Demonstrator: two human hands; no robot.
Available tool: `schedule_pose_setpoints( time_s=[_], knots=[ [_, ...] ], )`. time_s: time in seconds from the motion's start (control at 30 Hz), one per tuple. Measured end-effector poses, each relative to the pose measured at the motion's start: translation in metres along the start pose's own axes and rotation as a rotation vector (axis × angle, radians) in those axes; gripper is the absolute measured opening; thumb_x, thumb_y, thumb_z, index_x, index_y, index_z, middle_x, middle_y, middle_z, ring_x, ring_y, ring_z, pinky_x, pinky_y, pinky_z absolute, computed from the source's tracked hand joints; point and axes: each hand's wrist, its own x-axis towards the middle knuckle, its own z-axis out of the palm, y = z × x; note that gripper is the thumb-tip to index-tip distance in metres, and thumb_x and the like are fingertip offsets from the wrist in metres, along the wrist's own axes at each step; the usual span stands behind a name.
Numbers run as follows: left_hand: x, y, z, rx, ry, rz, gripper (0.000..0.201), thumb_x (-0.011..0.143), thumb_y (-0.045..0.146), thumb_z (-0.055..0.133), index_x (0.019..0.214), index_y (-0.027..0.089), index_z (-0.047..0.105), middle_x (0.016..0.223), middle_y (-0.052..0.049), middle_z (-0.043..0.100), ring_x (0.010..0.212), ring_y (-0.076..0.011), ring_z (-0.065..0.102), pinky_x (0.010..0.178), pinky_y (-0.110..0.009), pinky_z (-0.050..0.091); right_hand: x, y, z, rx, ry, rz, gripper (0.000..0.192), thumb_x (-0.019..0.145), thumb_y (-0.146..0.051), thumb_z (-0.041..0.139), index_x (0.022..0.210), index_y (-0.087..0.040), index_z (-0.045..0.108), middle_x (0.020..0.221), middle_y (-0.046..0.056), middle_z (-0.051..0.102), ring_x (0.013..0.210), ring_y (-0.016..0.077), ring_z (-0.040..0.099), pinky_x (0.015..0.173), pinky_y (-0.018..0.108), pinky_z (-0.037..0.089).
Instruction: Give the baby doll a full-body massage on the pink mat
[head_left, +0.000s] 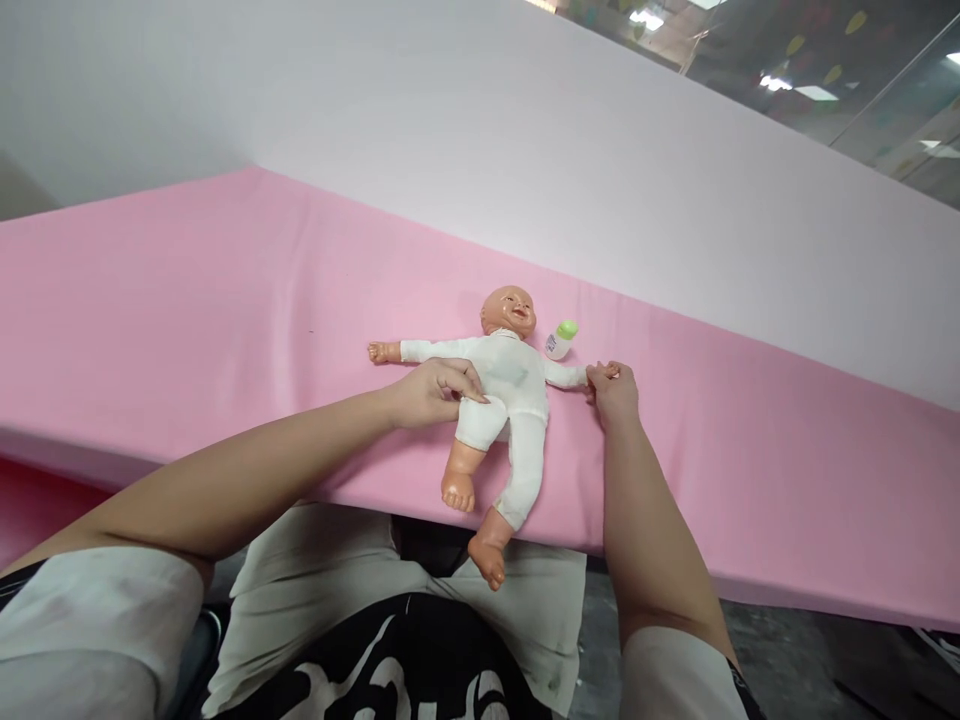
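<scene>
Two doll feet hang off the pink table (225,300) edge. One doll (504,400) (white suit) lies face-up; left hand (431,392) pinches its hip cloth, right hand (613,390) grips its wrist. One bottle (560,340) beside its head.

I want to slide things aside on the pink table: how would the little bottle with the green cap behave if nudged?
The bottle lies on its side by the doll, so it would probably roll rather than tip. It looks small and plastic, so likely light and not fragile. The pink cloth beneath may slow it somewhat.
</scene>
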Motion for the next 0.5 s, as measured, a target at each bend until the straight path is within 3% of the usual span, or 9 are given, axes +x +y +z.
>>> schedule_pose_setpoints(
  time_s=[0.1, 0.2, 0.3, 0.37, 0.43, 0.5],
  knots=[
    [0.004, -0.008, -0.004, 0.138, 0.169, -0.027, 0.019, 0.084, 0.036, 0.076, 0.092, 0.020, 0.085, 0.094, -0.009, 0.076, 0.083, -0.0183, 0.072, 0.074, -0.029, 0.058, -0.014, -0.014, 0.016, -0.036, 0.020, -0.117, 0.072, 0.083, -0.047, 0.076, 0.145, -0.021, 0.050, 0.112, 0.009, 0.078, 0.080, 0.0180, 0.072, 0.070, 0.032, 0.062],
    [0.008, -0.019, -0.007, 0.242, 0.272, -0.109, 0.019, 0.083, 0.032, 0.068, 0.081, 0.019, 0.081, 0.092, -0.007, 0.074, 0.080, -0.0175, 0.070, 0.070, -0.027, 0.056, -0.034, -0.030, 0.035, -0.145, -0.045, -0.348, 0.068, 0.094, -0.044, 0.062, 0.158, -0.024, 0.047, 0.136, 0.012, 0.072, 0.105, 0.0231, 0.072, 0.094, 0.042, 0.061],
    [0.011, -0.030, -0.009, 0.231, 0.289, -0.208, 0.019, 0.079, 0.032, 0.065, 0.075, 0.017, 0.077, 0.087, -0.006, 0.072, 0.078, -0.0182, 0.069, 0.067, -0.027, 0.055, -0.053, -0.039, 0.056, -0.374, -0.181, -0.588, 0.058, 0.098, -0.036, 0.053, 0.155, -0.028, 0.055, 0.145, 0.010, 0.069, 0.126, 0.0305, 0.065, 0.111, 0.054, 0.053],
    [0.012, -0.037, -0.009, 0.211, 0.285, -0.243, 0.019, 0.077, 0.032, 0.065, 0.075, 0.017, 0.076, 0.085, -0.005, 0.071, 0.076, -0.0184, 0.068, 0.064, -0.027, 0.053, -0.060, -0.040, 0.067, -0.534, -0.275, -0.719, 0.053, 0.096, -0.031, 0.054, 0.149, -0.030, 0.062, 0.149, 0.008, 0.066, 0.141, 0.0372, 0.054, 0.120, 0.066, 0.040],
    [0.013, -0.040, -0.009, 0.210, 0.272, -0.249, 0.019, 0.077, 0.033, 0.064, 0.074, 0.017, 0.075, 0.083, -0.005, 0.071, 0.074, -0.0182, 0.067, 0.061, -0.027, 0.052, -0.063, -0.039, 0.075, -0.635, -0.331, -0.789, 0.052, 0.095, -0.026, 0.055, 0.145, -0.033, 0.065, 0.155, 0.005, 0.063, 0.150, 0.0407, 0.044, 0.124, 0.073, 0.029],
    [0.014, -0.041, -0.009, 0.215, 0.269, -0.247, 0.019, 0.077, 0.032, 0.063, 0.073, 0.017, 0.074, 0.083, -0.005, 0.071, 0.074, -0.0179, 0.066, 0.060, -0.027, 0.051, -0.061, -0.037, 0.077, -0.649, -0.386, -0.800, 0.053, 0.096, -0.024, 0.052, 0.147, -0.032, 0.064, 0.157, 0.005, 0.060, 0.152, 0.0381, 0.044, 0.126, 0.069, 0.029]
  ],
)
